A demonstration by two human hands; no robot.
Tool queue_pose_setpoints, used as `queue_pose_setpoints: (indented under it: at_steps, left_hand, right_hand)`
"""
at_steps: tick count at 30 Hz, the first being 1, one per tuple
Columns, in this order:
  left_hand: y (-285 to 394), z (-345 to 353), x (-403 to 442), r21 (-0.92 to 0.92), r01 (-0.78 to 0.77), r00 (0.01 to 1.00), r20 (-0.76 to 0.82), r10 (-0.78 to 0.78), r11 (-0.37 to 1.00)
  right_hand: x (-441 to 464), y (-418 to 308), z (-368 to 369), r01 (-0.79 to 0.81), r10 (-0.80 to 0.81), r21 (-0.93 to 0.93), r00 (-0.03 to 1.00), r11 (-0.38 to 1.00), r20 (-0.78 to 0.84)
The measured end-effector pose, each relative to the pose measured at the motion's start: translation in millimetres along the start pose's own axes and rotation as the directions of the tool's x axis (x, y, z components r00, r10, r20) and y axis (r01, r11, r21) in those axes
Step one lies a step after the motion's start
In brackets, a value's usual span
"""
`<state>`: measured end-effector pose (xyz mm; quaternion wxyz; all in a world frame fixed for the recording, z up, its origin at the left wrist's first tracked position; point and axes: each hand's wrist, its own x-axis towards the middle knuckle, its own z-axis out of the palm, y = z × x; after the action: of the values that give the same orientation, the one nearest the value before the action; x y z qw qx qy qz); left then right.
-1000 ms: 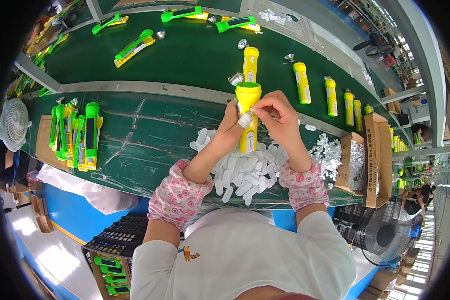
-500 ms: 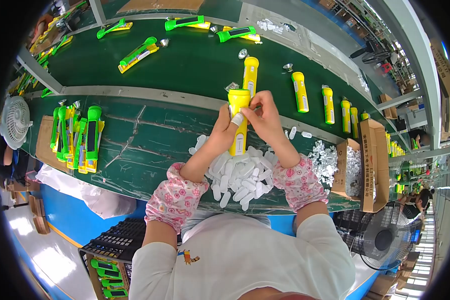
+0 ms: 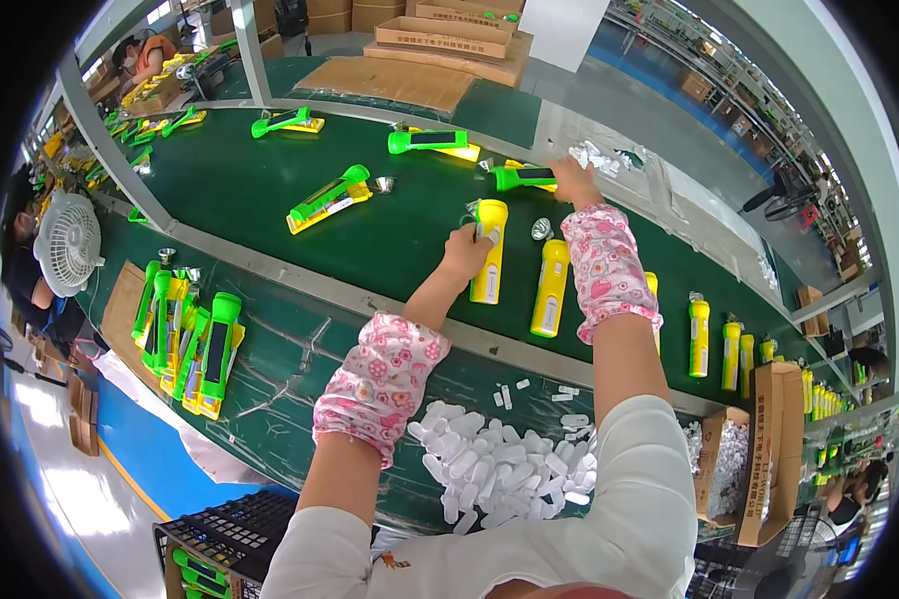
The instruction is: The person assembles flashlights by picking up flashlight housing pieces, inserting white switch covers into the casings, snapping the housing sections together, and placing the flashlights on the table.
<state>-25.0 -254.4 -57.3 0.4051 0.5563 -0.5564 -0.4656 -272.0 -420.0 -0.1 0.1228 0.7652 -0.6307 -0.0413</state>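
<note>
Yellow flashlight (image 3: 487,272) in left hand (image 3: 466,252), right hand (image 3: 574,184) near green flashlight (image 3: 519,179)

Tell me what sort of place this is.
Probably a factory assembly line: yellow plastic flashlights lie spaced along a long, flat green surface, and loose white oval pieces lie heaped on the nearer green bench.

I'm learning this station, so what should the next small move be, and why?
Probably ease the left hand off the yellow flashlight: it appears to lie on the green belt beside another yellow flashlight, and the right hand is at a green-and-yellow flashlight.
</note>
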Motion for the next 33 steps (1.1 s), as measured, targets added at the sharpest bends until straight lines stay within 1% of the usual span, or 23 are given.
queue_pose_setpoints:
  at_steps: [1,2,4,6,7,8,9,10,12,14,15,16,17,18,19,21,24,25,27,28,29,31,33]
  left_hand:
    - [-5,2,4,0.256,-0.012,0.998,-0.056,0.028,0.966]
    - [-9,3,6,0.495,-0.010,0.993,-0.100,0.069,0.869]
    - [8,3,-12,0.511,-0.182,0.897,-0.264,0.355,0.840]
    - [27,10,-23,0.461,-0.441,0.687,-0.378,0.620,0.770]
    - [23,29,-15,0.421,-0.495,0.600,-0.467,0.650,0.760]
    - [34,34,-15,0.068,-0.400,0.806,-0.448,0.386,0.914]
    - [48,37,-17,-0.276,-0.198,0.946,-0.307,0.109,0.940]
    - [59,42,-16,-0.552,0.073,0.989,-0.068,-0.132,0.831]
    - [58,47,-8,-0.763,-0.052,0.986,-0.140,-0.086,0.644]
    - [67,38,-9,-0.917,-0.159,0.983,-0.182,-0.029,0.366]
    - [73,28,-11,-0.959,-0.139,0.986,-0.158,-0.058,0.248]
    - [78,14,-18,-0.971,-0.072,0.992,-0.093,-0.084,0.229]
    - [71,3,-20,-0.979,-0.026,0.993,-0.048,-0.105,0.202]
    - [67,-7,-19,-0.985,0.010,0.993,-0.011,-0.121,0.171]
    - [73,-18,-32,-0.982,0.007,0.990,-0.020,-0.141,0.190]
    - [54,-28,-37,-0.991,0.029,0.997,0.019,-0.074,0.128]
    - [68,-39,-70,-0.986,0.111,0.991,0.101,-0.085,0.128]
    - [70,-41,-80,-0.979,0.155,0.985,0.144,-0.090,0.131]
    - [79,-43,-97,-0.961,0.242,0.968,0.229,-0.105,0.131]
    - [84,-44,-107,-0.957,0.266,0.962,0.255,-0.096,0.119]
    - [89,-44,-118,-0.951,0.291,0.955,0.282,-0.088,0.109]
    - [98,-44,-140,-0.940,0.327,0.944,0.321,-0.077,0.098]
    - [106,-42,-161,-0.924,0.371,0.928,0.372,-0.008,0.098]
  right_hand:
    - [3,3,-4,-0.012,0.012,-0.001,0.989,1.000,0.147]
    - [0,6,-8,0.017,-0.025,0.077,0.994,0.997,0.108]
    - [-17,13,-17,0.078,-0.086,0.221,0.996,0.972,0.027]
    - [-41,13,-40,0.167,-0.163,0.336,0.986,0.927,-0.038]
    - [-55,9,-56,0.209,-0.197,0.389,0.978,0.897,-0.073]
    - [-70,4,-68,0.255,-0.229,0.436,0.967,0.863,-0.114]
    - [-85,-4,-78,0.299,-0.256,0.481,0.954,0.824,-0.154]
    - [-99,-12,-90,0.342,-0.281,0.519,0.940,0.783,-0.195]
    - [-127,-39,-116,0.408,-0.344,0.559,0.912,0.722,-0.222]
    - [-160,-55,-148,0.412,-0.453,0.640,0.885,0.649,-0.111]
    - [-150,-45,-145,0.278,-0.405,0.836,0.911,0.474,-0.074]
    - [-135,-28,-132,0.117,-0.369,0.961,0.929,0.249,-0.017]
    - [-106,-6,-106,0.172,-0.170,0.919,0.978,0.355,-0.118]
    - [-74,31,-60,0.355,-0.161,0.360,0.867,0.863,-0.471]
    - [-61,41,-24,-0.009,0.050,0.140,0.954,0.990,-0.297]
    - [-50,68,61,0.073,-0.044,0.081,0.947,0.994,-0.319]
    - [-68,58,76,0.012,0.027,0.133,0.959,0.991,-0.284]
    - [-75,51,78,0.018,0.023,0.112,0.935,0.994,-0.355]
    - [-95,54,65,0.068,0.019,0.290,0.958,0.955,-0.287]
    - [-108,54,52,0.083,0.016,0.378,0.967,0.922,-0.252]
    - [-124,48,39,0.121,0.040,0.643,0.972,0.756,-0.230]
    - [-176,21,-3,0.144,0.072,0.963,0.984,0.227,-0.164]
    - [-245,-10,-69,0.365,-0.072,0.914,0.931,0.179,-0.358]
